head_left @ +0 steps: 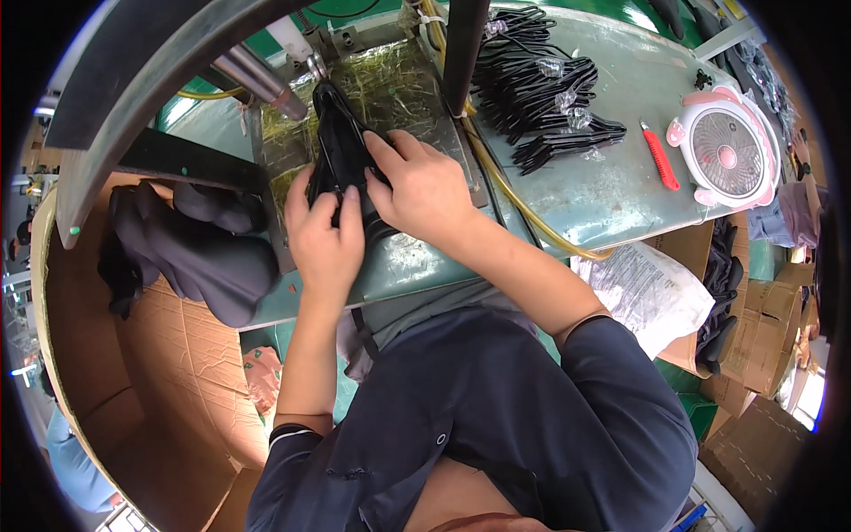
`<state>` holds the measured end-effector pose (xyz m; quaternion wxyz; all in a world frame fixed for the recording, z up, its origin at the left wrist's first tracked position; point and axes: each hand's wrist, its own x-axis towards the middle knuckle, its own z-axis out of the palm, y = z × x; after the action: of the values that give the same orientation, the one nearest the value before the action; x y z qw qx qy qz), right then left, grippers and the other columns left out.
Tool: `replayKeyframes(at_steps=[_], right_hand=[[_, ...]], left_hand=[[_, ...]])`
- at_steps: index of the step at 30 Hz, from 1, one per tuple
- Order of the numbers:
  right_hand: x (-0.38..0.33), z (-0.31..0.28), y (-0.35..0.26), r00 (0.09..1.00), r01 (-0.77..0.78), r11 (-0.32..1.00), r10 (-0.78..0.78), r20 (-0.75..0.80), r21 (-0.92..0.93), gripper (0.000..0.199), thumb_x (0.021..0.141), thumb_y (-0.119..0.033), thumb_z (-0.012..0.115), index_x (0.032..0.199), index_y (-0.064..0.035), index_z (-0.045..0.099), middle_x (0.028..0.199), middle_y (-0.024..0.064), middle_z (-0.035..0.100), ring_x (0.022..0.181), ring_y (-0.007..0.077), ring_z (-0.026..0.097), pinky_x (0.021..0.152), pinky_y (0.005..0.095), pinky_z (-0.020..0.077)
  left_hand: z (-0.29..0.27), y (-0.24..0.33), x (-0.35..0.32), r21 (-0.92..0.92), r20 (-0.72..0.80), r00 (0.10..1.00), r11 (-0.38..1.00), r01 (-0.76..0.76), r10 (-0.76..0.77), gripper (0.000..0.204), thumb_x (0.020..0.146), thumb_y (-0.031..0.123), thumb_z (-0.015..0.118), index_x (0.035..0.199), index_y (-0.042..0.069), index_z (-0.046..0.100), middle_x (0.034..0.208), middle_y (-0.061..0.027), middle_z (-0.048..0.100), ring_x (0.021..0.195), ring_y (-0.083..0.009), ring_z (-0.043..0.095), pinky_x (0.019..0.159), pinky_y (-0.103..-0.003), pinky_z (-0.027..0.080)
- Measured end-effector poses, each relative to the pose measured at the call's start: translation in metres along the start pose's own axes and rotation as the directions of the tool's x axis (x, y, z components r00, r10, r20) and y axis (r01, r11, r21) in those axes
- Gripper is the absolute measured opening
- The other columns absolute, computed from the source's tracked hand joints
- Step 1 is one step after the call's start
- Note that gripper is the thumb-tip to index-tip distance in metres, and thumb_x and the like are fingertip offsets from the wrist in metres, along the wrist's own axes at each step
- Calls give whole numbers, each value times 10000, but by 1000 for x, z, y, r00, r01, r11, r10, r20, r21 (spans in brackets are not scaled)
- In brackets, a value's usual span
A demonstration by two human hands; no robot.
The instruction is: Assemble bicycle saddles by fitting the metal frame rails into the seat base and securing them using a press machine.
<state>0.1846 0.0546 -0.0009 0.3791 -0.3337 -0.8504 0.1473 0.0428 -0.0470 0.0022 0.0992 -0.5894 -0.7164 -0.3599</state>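
Note:
A black bicycle saddle (341,146) lies on a taped metal plate (390,84), its narrow nose pointing away from me beneath a metal fitting (316,66). My left hand (326,232) grips its wide near end from the left, fingers bent over the edge. From the right, my right hand (419,183) holds the saddle's side, with the fingers lying on its edge and the thumb near the middle. Both hands are closed on it, and they cover much of the near end.
Machine posts (465,53) and a metal cylinder (266,82) stand around the plate. Bundles of black cords (541,89), a red utility knife (659,158) and a pink-and-white fan (729,155) are on the bench to the right. Dark saddles (191,239) sit in a cardboard box (177,355) at left.

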Motion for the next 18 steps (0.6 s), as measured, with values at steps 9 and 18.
replayKeyframes(at_steps=[9,18], right_hand=[[39,39,9,978,53,999,-54,-199,-14,470,849,-236,792,1282,-69,717,1038,143,707,808,335,731,675,421,604],[24,38,8,978,-35,987,66,-196,155,789,937,-354,771,1510,99,474,1280,301,678,1112,451,711,929,480,604]], left_hand=[[34,-47,37,-87,-233,971,994,-69,47,252,942,109,786,775,-45,677,1272,-231,718,1053,-393,722,900,-426,579],[37,-46,27,-66,-288,958,997,-34,14,363,913,145,831,1203,22,651,1400,-231,650,1302,-427,616,1113,-490,493]])
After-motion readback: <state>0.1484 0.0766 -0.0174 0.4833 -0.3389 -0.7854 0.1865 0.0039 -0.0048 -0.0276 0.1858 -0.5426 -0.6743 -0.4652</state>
